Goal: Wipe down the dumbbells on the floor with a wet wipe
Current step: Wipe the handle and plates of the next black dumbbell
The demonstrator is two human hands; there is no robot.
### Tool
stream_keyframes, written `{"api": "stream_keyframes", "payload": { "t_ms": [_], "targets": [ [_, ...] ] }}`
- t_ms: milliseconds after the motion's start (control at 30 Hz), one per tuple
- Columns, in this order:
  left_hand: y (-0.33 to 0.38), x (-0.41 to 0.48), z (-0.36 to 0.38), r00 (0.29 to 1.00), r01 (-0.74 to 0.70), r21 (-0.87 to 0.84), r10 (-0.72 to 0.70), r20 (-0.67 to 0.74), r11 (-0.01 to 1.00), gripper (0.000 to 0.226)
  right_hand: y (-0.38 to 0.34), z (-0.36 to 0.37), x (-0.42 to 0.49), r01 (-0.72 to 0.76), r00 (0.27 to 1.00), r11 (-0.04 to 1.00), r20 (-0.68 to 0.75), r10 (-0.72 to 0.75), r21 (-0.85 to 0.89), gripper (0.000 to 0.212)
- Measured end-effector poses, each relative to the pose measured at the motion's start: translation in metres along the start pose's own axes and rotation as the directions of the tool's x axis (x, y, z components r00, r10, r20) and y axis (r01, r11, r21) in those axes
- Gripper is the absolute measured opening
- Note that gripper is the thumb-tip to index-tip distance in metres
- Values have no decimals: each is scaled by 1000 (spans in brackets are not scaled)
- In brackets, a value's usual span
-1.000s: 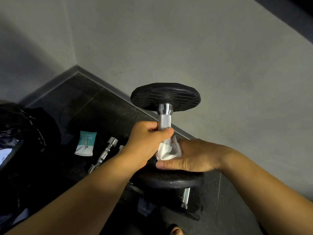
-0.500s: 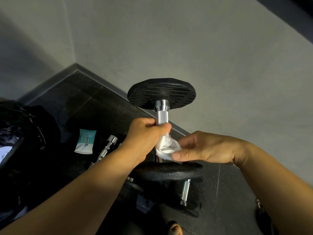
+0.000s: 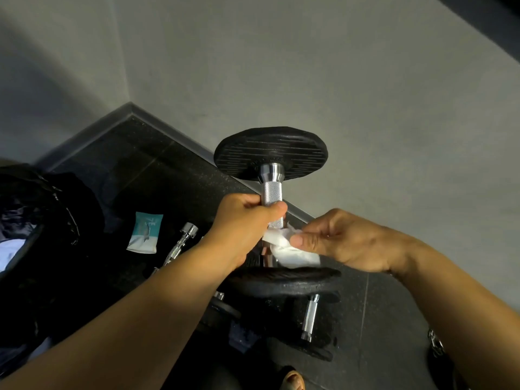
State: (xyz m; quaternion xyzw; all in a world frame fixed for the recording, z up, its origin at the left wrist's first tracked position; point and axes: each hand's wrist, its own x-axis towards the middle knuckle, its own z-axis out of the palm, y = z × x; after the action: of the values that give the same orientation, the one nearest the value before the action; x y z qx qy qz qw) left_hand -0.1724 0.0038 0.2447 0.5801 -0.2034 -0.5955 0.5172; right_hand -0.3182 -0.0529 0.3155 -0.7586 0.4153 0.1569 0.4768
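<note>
- Dumbbell (image 3: pixel 270 175): held on end, apparently clear of the floor (image 3: pixel 157 175); upper plate (image 3: pixel 270 153) towards the wall, lower plate (image 3: pixel 281 278) nearest the person
- Left hand (image 3: pixel 242 223): fingers and thumb wrapped round the knurled handle (image 3: pixel 271 195) at about mid-length, taking the weight
- Right hand (image 3: pixel 346 240): thumb and fingers pinch a crumpled wet wipe (image 3: pixel 287 249), which lies against the lower stretch of the handle, just above the lower plate
- Step in hand, as judged: wiping the lower part of the handle; the section under the left hand's grip cannot be reached until that grip shifts
- Plates: no sheen or streaks legible in this light; whether they have been wiped cannot be told
- Outstanding, as judged: a second dumbbell (image 3: pixel 309 316) lies on the floor beneath the held one, touched by neither hand; a loose chrome bar (image 3: pixel 183 240) lies near it
- Also present: wipe packet (image 3: pixel 145 233) on the floor to the left, near a black bag (image 3: pixel 33 220)
- Assessment: task under way, well short of complete
</note>
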Motion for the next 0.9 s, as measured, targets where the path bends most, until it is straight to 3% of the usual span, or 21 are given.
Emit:
{"api": "stream_keyframes", "payload": {
  "t_ms": [100,167,233,300,400,467,567,633,733,833,900],
  "targets": [
    [1,0,-1,1000,-21,11,21,-17,1000,9,-17,-1,-10,121,992,989,27,-123,79,40],
    [2,-1,-1,1000,-23,9,23,-19,1000,13,-24,2,-9,113,991,992,59,-117,61,35],
    [1,-1,0,1000,-18,12,18,-23,1000,12,-23,4,0,54,999,988,14,-53,-143,37],
    [1,0,-1,999,-11,-8,11,-33,1000,7,-20,6,11,-69,996,911,-82,38,-407,52],
    [0,0,0,999,-19,-1,19,-30,1000,6,-19,6,17,-165,984,857,-142,109,-488,65],
    [-1,0,0,999,-27,6,27,-38,1000,8,-21,10,15,-185,979,859,-170,116,-477,62],
    [-1,0,1,998,-32,4,32,-54,999,10,-23,21,12,-218,956,895,-270,116,-389,34],
    [0,-1,2,998,-29,3,29,-60,1000,12,-26,26,10,-242,942,901,-310,129,-361,29],
    [1,-2,2,998,-16,-13,15,-66,1000,13,-29,28,7,-260,931,928,-325,167,-268,31],
    [2,-4,1,998,-6,-28,5,-61,1000,11,-31,31,5,-280,939,950,-244,241,-141,34],
    [2,-5,1,998,-11,-22,9,-64,1000,7,-34,33,5,-335,926,923,-247,285,-188,46]
  ]
}}
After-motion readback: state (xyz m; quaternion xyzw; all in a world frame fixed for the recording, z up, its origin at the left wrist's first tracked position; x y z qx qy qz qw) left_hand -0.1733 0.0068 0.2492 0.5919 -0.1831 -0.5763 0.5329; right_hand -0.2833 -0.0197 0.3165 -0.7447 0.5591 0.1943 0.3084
